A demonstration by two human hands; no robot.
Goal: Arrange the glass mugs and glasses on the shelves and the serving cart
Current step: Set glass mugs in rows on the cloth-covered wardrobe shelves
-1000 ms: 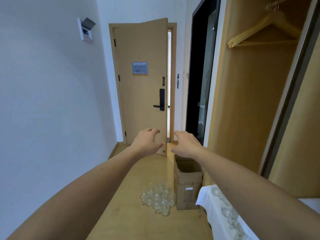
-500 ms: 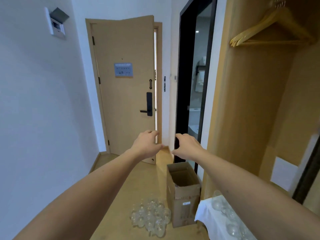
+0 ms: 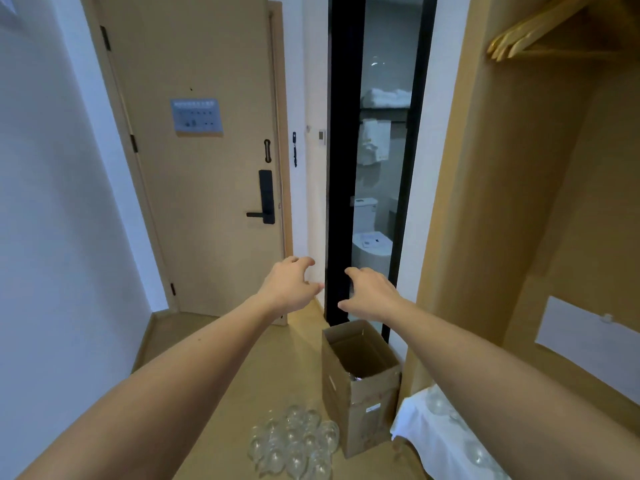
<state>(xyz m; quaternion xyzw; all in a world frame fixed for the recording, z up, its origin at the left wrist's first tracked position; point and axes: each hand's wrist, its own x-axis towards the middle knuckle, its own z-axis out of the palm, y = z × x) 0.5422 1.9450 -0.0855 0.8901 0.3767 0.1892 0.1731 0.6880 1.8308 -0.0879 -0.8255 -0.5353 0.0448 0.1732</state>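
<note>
Several clear glasses (image 3: 296,445) stand clustered on the wooden floor at the bottom centre. More glasses (image 3: 441,407) rest on a white-covered surface (image 3: 429,441) at the lower right, partly hidden by my right forearm. My left hand (image 3: 289,289) and my right hand (image 3: 370,294) are stretched out ahead at chest height, fingers curled and apart, holding nothing. Both hands hover well above and beyond the glasses.
An open cardboard box (image 3: 360,386) stands on the floor right of the glasses. A wooden entrance door (image 3: 197,161) is ahead, a dark-framed glass bathroom door (image 3: 377,161) beside it. An open wardrobe (image 3: 540,188) with wooden hangers (image 3: 526,32) fills the right.
The view has swung right and moved closer to the doors; the bathroom interior now shows. Both hands kept the same open, outstretched pose.
</note>
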